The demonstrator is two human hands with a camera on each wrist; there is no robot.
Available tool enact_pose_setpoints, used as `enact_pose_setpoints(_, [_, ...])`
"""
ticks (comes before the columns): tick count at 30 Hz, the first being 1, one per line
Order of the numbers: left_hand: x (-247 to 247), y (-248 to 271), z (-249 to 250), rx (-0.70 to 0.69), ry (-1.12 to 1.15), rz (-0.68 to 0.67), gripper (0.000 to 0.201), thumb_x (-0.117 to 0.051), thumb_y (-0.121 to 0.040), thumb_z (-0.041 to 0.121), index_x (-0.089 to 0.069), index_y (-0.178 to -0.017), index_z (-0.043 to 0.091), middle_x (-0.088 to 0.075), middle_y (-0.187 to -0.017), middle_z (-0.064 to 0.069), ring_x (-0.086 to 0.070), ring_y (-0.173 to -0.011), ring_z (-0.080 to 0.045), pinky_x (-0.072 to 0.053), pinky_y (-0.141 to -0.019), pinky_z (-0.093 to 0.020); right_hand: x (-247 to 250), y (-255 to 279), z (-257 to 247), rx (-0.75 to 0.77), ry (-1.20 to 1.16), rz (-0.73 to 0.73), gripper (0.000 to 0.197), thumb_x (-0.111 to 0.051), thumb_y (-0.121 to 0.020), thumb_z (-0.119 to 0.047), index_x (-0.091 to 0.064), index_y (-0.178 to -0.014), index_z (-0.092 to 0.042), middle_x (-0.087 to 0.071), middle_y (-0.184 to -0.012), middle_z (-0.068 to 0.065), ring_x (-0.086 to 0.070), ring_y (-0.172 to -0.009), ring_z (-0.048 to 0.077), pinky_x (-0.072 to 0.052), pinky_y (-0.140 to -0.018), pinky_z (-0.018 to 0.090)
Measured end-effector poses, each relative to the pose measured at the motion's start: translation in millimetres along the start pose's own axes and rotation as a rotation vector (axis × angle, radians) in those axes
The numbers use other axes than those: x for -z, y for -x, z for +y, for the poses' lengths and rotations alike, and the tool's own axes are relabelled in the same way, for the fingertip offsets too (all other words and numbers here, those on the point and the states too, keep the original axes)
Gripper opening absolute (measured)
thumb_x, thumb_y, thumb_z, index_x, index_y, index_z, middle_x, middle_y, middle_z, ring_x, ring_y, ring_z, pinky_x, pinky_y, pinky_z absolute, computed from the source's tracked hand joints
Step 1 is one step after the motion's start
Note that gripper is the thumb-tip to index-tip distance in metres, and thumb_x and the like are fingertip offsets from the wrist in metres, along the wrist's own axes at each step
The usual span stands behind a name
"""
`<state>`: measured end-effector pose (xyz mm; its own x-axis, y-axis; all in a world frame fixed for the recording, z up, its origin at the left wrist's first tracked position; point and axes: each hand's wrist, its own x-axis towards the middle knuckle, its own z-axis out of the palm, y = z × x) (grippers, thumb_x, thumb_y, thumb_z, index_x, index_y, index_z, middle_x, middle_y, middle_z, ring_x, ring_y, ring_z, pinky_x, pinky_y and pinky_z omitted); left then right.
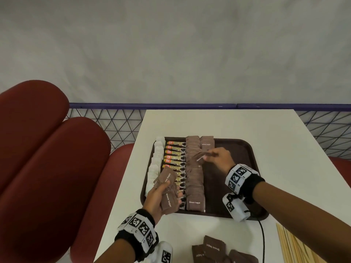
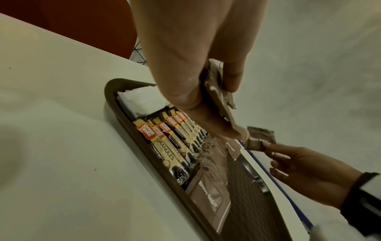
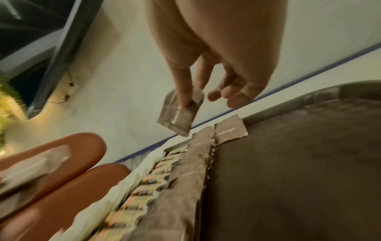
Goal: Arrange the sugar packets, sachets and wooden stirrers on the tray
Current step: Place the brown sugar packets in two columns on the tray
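Note:
A dark brown tray [image 1: 237, 149] on the white table holds a column of white sugar packets [image 1: 156, 160], a column of yellow coffee granule sachets [image 1: 173, 158] and a column of brown sugar packets [image 1: 194, 179]. A second brown column starts with one packet [image 1: 207, 142] at the tray's far edge. My left hand [image 1: 161, 198] grips a small stack of brown sugar packets [image 1: 167, 186] above the tray's near left part. My right hand [image 1: 216, 156] pinches a single brown sugar packet [image 3: 178, 112] between thumb and forefinger, above the far end of the brown columns.
Loose brown sugar packets [image 1: 212, 249] lie on the table near me. Wooden stirrers [image 1: 292, 243] lie at the near right. A black cable [image 1: 263, 238] runs from my right wrist. Red padded seats [image 1: 47, 158] stand to the left; a mesh railing [image 1: 117, 122] runs behind the table.

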<state>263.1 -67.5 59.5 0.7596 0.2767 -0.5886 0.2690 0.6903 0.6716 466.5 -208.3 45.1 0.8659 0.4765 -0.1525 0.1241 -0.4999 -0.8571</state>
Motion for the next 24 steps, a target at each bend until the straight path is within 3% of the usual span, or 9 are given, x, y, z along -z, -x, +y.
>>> enact_pose_setpoints(3, [4, -2, 0, -0.003, -0.014, 0.001, 0.024, -0.052, -0.093, 0.015, -0.055, -0.116, 0.006, -0.06, -0.087, -0.021, -0.061, -0.075, -0.031, -0.053, -0.053, -0.033, 9, -21, 14, -0.142, -0.042, 0.197, 0.025, -0.069, -0.081, -0.014, -0.07, -0.104, -0.006, -0.07, -0.103, 0.013, -0.061, -0.103, 0.026, -0.041, -0.089, 0.025])
enact_pose_setpoints(5, [7, -4, 0, -0.006, -0.026, 0.001, 0.022, -0.054, -0.092, 0.014, -0.057, -0.113, 0.01, -0.062, -0.087, -0.02, -0.062, -0.075, -0.032, -0.054, -0.054, -0.034, 12, -32, 19, -0.222, -0.097, 0.234, 0.028, -0.066, -0.083, -0.012, -0.066, -0.11, -0.004, -0.066, -0.112, 0.016, -0.059, -0.11, 0.029, -0.04, -0.093, 0.028])
enact_pose_setpoints(9, [15, -9, 1, 0.002, -0.042, -0.011, 0.028, -0.056, -0.09, 0.014, -0.056, -0.118, 0.009, -0.064, -0.09, -0.021, -0.064, -0.076, -0.032, -0.053, -0.055, -0.036, 10, -48, 26, -0.312, -0.051, 0.273, 0.028, -0.064, -0.085, -0.011, -0.062, -0.11, 0.001, -0.063, -0.115, 0.019, -0.057, -0.11, 0.033, -0.041, -0.095, 0.034])
enact_pose_setpoints(15, [23, -17, 3, 0.003, -0.091, 0.003, 0.033, -0.057, -0.089, 0.011, -0.056, -0.122, 0.012, -0.065, -0.102, -0.02, -0.066, -0.081, -0.033, -0.053, -0.054, -0.037, -5, -68, 33, -0.369, 0.031, 0.213, 0.028, -0.066, -0.083, -0.012, -0.063, -0.109, -0.001, -0.064, -0.113, 0.019, -0.058, -0.107, 0.032, -0.043, -0.089, 0.032])
enact_pose_setpoints(19, [29, -20, 3, 0.003, -0.096, 0.011, 0.039, -0.059, -0.088, 0.01, -0.054, -0.126, 0.015, -0.067, -0.106, -0.019, -0.066, -0.084, -0.033, -0.052, -0.053, -0.036, -14, -78, 35, -0.376, 0.067, 0.21, 0.023, -0.066, -0.084, -0.012, -0.062, -0.104, -0.002, -0.064, -0.11, 0.019, -0.059, -0.102, 0.032, -0.045, -0.084, 0.032])
enact_pose_setpoints(22, [32, -22, 3, 0.008, -0.089, 0.009, 0.042, -0.06, -0.086, 0.009, -0.054, -0.127, 0.017, -0.067, -0.109, -0.02, -0.067, -0.085, -0.033, -0.052, -0.053, -0.036, -18, -84, 36, -0.399, 0.081, 0.246, 0.009, -0.064, -0.085, -0.016, -0.056, -0.088, -0.012, -0.061, -0.109, 0.019, -0.058, -0.088, 0.03, -0.046, -0.076, 0.032])
enact_pose_setpoints(24, [33, -22, 3, 0.006, -0.084, 0.001, 0.042, -0.061, -0.086, 0.007, -0.055, -0.126, 0.019, -0.069, -0.106, -0.019, -0.067, -0.083, -0.033, -0.052, -0.052, -0.036, -20, -88, 39, -0.422, 0.104, 0.253, 0.016, -0.064, -0.084, -0.017, -0.049, -0.079, -0.018, -0.058, -0.112, 0.019, -0.059, -0.09, 0.032, -0.048, -0.078, 0.033])
